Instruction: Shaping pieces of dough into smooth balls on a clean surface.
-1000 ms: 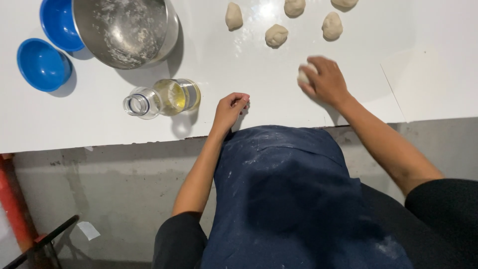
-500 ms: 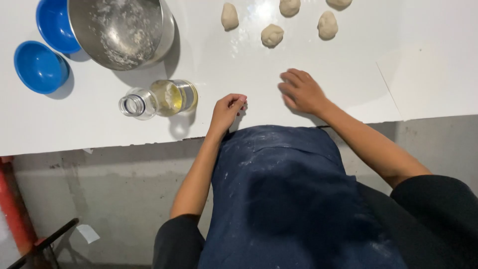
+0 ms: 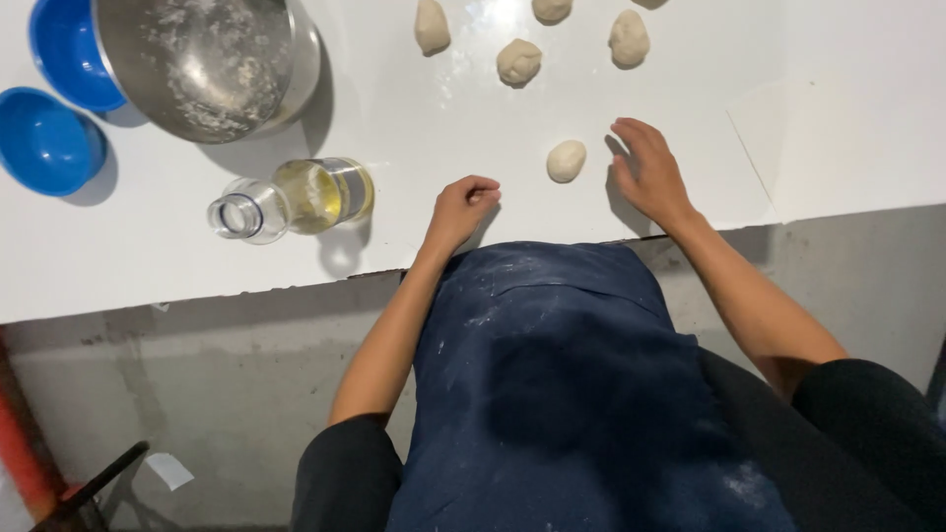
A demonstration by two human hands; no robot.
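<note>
Resting flat on white bench (image 3: 838, 108), right hand (image 3: 645, 172) open, empty; small dough ball (image 3: 566, 161) just left of it, apart. Left hand (image 3: 463, 205) fisted near bench edge, holding nothing visible.

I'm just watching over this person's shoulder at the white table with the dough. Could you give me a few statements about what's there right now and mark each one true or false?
1. The right hand lies open on the white table, just beside a small dough ball. True.
2. The left hand grips the glass bottle. False: it is curled into a loose fist on the table, apart from the bottle.
3. The glass bottle holds a yellowish liquid. True.
4. The metal bowl is full of dough. False: it shows only floury traces inside.
5. Two blue bowls sit at the right edge of the table. False: they are at the left, by the metal bowl.
</note>
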